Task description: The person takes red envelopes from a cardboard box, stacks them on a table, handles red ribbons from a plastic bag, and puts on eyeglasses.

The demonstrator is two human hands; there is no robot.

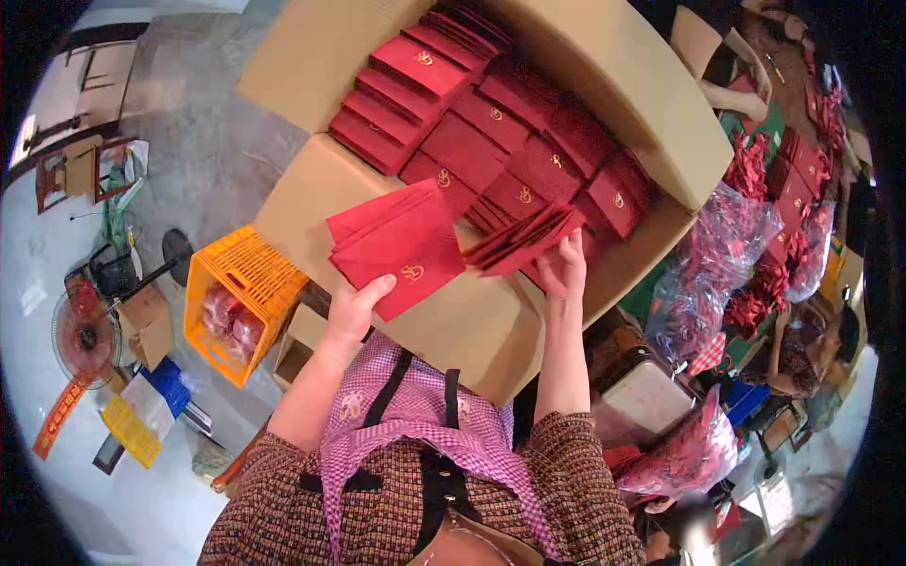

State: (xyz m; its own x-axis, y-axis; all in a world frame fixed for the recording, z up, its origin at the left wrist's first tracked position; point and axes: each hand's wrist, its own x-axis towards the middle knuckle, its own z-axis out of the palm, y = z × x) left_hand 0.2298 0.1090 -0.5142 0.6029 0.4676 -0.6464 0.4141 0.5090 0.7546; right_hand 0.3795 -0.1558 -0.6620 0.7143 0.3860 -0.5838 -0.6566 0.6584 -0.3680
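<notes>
Between thumb and fingers, my left hand [354, 309] grips a fanned stack of red envelopes [401, 247] with a gold emblem on the front one. My right hand [564, 269] holds a second stack of red envelopes [524, 242], seen edge-on and tilted. Both stacks are over the near side of a large open cardboard box [651, 94]. Rows of similar red envelopes [472, 141] fill the box, several showing gold emblems. The fingers behind each stack are partly hidden.
An orange plastic crate [247, 269] with wrapped red bundles stands at left, near a fan [87, 332]. At right, clear plastic bags [713, 255] and red items cover a work surface. A co-worker's arms [746, 94] show at the upper right; other people sit farther right.
</notes>
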